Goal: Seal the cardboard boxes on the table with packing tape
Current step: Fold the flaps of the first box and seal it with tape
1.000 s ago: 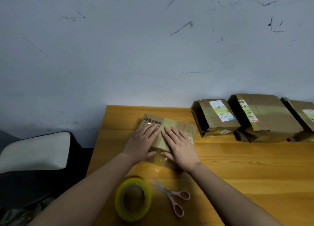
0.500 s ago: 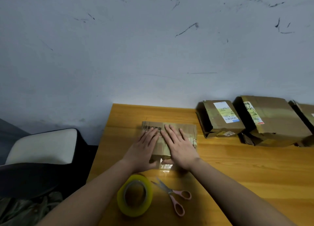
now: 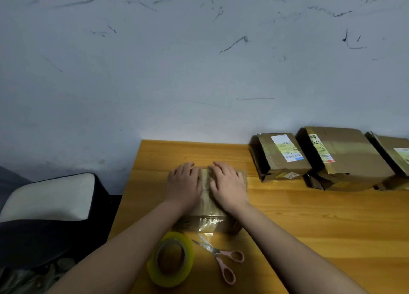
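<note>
Both my hands, left hand (image 3: 183,184) and right hand (image 3: 228,186), lie flat on the small cardboard box (image 3: 205,205) near the surface's (image 3: 309,223) left end, fingers straight, pressing the tape strip down. Box looks light, stiff but crushable; best held by its side edges. Tape roll (image 3: 171,259) and scissors (image 3: 221,257) sit just near of it; other boxes (image 3: 345,158) far right.

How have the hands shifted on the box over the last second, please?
Yes: both the left hand and right hand slid toward the box's far edge.
</note>
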`<state>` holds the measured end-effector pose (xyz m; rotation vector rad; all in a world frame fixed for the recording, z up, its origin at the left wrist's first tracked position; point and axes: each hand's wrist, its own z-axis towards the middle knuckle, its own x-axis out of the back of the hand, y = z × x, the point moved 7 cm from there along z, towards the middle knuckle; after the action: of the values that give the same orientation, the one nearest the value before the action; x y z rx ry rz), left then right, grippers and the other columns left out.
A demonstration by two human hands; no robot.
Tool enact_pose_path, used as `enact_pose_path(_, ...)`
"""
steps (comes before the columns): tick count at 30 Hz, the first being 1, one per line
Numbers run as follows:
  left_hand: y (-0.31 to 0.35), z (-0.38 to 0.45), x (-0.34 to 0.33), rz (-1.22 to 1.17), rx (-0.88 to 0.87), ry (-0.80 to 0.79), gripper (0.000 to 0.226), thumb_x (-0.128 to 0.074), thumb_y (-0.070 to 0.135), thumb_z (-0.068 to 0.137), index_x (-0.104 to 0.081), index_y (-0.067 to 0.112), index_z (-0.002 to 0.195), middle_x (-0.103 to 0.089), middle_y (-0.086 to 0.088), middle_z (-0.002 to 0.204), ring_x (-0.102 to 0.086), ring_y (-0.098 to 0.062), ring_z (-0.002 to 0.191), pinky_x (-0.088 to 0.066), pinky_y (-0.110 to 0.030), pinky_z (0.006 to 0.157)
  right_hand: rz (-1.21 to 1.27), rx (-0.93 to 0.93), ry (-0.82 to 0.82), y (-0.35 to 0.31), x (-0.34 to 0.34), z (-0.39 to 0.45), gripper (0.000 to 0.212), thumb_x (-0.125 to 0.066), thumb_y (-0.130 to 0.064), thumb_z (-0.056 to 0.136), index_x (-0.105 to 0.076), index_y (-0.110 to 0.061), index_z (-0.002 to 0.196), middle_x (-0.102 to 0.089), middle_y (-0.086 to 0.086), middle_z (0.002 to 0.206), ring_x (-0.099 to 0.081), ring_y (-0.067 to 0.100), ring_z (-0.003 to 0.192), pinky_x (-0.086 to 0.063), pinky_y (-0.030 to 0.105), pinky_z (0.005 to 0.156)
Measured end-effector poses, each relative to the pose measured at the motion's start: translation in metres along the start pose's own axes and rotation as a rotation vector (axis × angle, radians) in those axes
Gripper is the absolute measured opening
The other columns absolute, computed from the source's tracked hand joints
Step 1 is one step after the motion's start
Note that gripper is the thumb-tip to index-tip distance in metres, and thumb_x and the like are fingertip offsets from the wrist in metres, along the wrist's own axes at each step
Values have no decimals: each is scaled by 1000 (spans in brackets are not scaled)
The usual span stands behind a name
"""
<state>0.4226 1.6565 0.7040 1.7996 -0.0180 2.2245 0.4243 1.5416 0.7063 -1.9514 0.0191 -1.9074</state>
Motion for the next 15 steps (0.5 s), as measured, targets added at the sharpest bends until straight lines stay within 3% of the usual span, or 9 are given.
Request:
enact_pose_path(2, 8, 5, -21, -2, 119, -169, 49, -27, 40, 95, -44, 22, 137, -38, -3, 148, -35, -23, 136, -29, -42, 108, -40, -113, -15, 7, -13, 9, 49, -24, -37, 102, -27, -24, 150, -21, -3, 159, -11, 16, 148, -12, 37, 116)
enact_pose_path(3, 9, 4, -31, 2, 160, -215, 50, -23, 41, 100, -31, 24, 146, -25, 0, 156, -20, -21, 143, -17, -42, 114, -66, -141, -39, 9, -21, 10, 53, -12, -39, 101, -25, -24, 151, -20, -3, 160, -8, 17, 148, -7, 38, 118)
enact_pose_path(5, 9, 2, -40, 25, 192, -242, 51, -16, 42, 102, -16, 27, 151, -11, 3, 160, -5, -20, 147, -2, -44, 118, -111, -155, -47, 12, -31, 10, 73, 10, -44, 89, -22, -25, 152, -21, -2, 160, -7, 19, 149, -2, 40, 119)
enact_pose_path(7, 10, 0, -45, 38, 188, -253, 52, -13, 42, 102, -9, 27, 152, -6, 3, 161, 0, -21, 148, 4, -46, 119, -129, -163, -49, 14, -35, 11, 85, 19, -46, 79, -19, -26, 153, -19, -2, 160, -6, 21, 149, 2, 41, 119)
enact_pose_path(9, 9, 2, -45, 31, 190, -262, 53, -12, 40, 102, -7, 27, 153, -5, 3, 161, 2, -21, 148, 5, -47, 119, -153, -177, -64, 15, -35, 12, 87, 18, -48, 78, -21, -25, 152, -26, 0, 158, -14, 22, 147, 1, 42, 119)
enact_pose_path(12, 8, 3, -38, 23, 165, -266, 54, -14, 36, 102, -8, 19, 153, -8, 1, 161, -1, -19, 148, 4, -44, 119, -228, -212, -91, 18, -30, 19, 82, 10, -54, 83, -43, -24, 137, -47, 4, 138, -37, 25, 129, -14, 44, 114)
enact_pose_path(15, 9, -1, -30, -10, 112, -264, 59, -18, 36, 100, -6, 11, 153, -6, -4, 161, 0, -17, 148, 12, -33, 116, -248, -169, -114, 11, -25, 43, 55, -19, -49, 99, -57, -16, 122, -55, 9, 126, -46, 28, 120, -25, 45, 105)
